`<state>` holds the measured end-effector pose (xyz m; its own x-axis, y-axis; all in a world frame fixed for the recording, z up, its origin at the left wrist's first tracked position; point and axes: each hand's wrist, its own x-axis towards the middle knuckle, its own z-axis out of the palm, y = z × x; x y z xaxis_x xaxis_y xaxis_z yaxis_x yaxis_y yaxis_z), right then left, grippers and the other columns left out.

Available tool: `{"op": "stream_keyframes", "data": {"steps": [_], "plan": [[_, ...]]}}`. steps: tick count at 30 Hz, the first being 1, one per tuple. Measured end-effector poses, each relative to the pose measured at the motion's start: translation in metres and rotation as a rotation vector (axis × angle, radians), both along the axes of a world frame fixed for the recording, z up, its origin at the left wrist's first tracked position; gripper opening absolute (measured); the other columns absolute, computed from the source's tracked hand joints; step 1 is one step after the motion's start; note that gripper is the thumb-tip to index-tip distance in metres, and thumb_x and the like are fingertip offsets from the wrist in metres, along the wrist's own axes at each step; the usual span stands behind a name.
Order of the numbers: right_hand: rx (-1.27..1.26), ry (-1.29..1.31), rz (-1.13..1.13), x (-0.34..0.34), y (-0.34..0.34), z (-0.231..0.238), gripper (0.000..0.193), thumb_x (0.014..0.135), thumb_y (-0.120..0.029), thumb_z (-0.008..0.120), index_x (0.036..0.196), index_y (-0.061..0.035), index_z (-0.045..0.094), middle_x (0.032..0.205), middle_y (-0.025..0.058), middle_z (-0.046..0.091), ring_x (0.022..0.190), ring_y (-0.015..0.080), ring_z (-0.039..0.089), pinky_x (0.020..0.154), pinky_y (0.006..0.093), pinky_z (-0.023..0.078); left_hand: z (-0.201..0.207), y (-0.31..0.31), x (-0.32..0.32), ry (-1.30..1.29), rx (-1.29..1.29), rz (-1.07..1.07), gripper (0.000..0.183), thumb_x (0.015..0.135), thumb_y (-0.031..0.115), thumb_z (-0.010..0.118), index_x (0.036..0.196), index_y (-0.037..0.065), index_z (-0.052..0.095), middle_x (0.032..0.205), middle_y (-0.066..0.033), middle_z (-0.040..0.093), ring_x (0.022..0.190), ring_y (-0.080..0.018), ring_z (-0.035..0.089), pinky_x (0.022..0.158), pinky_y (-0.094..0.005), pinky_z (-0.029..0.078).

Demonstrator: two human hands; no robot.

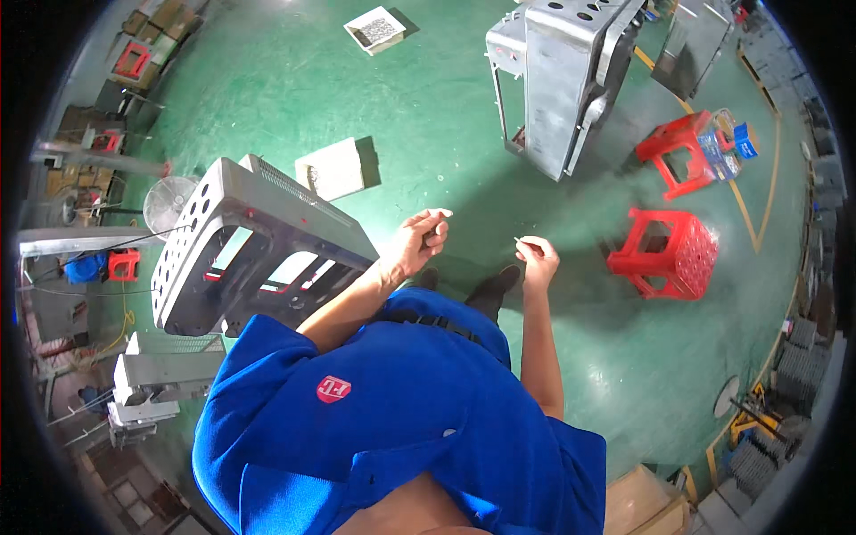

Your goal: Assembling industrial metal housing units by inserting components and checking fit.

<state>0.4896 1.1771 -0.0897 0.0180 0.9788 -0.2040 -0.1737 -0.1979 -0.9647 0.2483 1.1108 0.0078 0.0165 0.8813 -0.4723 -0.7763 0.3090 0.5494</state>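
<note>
My left hand (417,242) is raised in front of me with its fingers curled closed. A small pale bit shows at its fingertips, too small to name. To the right, my right hand (538,260) is closed in a pinch, with a tiny light-coloured thing at the fingertips that I cannot make out. The two hands are apart, above the green floor. Nearest to my left hand and forearm stands a grey metal housing (209,254) with round holes along one side and rectangular cut-outs.
Another tall metal housing (557,89) stands ahead. Two red plastic stools are to the right: one nearer (687,259), one farther (678,152) with small boxes on it. White boxes lie on the floor, one near (334,169), one far (374,31). A fan (169,205) stands left.
</note>
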Motion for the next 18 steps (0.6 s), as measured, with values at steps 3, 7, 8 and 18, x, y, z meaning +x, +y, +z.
{"op": "stream_keyframes", "data": {"steps": [3,7,8,18], "plan": [[0.088,0.057,-0.05,0.018,0.051,0.009,0.015,0.07,0.007,0.068,0.083,0.0013,0.062,0.075,0.0054,0.062,0.064,0.0108,0.059,0.056,0.0221,0.051,-0.001,0.031,0.035,-0.004,-0.032,0.042,0.015,0.094,0.017,0.049,0.096,0.004,0.056,0.069,0.0001,0.049,0.055,-0.0064,0.035,0.047,-0.0199,0.027],[0.226,0.021,-0.043,0.023,0.119,0.048,0.016,0.072,0.004,0.069,0.085,0.0014,0.062,0.076,0.0056,0.062,0.065,0.0107,0.06,0.057,0.0233,0.052,0.008,0.071,0.069,0.04,-0.042,0.074,0.014,0.093,0.018,0.049,0.093,0.005,0.056,0.067,0.0007,0.048,0.054,-0.0061,0.035,0.046,-0.0199,0.027],[0.224,0.047,-0.031,0.024,0.134,0.053,0.016,0.073,0.003,0.07,0.086,0.0017,0.062,0.078,0.0063,0.063,0.067,0.0109,0.061,0.058,0.0235,0.053,0.009,0.079,0.075,0.029,-0.02,0.08,0.014,0.093,0.018,0.049,0.093,0.005,0.056,0.067,0.0008,0.048,0.054,-0.006,0.035,0.046,-0.0198,0.027],[0.611,-0.215,0.335,-0.024,0.183,0.118,0.013,0.072,0.003,0.067,0.082,-0.003,0.062,0.074,0.0049,0.063,0.065,0.0118,0.061,0.06,0.0245,0.048,0.011,0.101,0.096,0.114,-0.033,0.218,0.019,0.095,0.02,0.046,0.098,0.005,0.056,0.07,0.0025,0.046,0.053,-0.0041,0.032,0.044,-0.0175,0.024]]}}
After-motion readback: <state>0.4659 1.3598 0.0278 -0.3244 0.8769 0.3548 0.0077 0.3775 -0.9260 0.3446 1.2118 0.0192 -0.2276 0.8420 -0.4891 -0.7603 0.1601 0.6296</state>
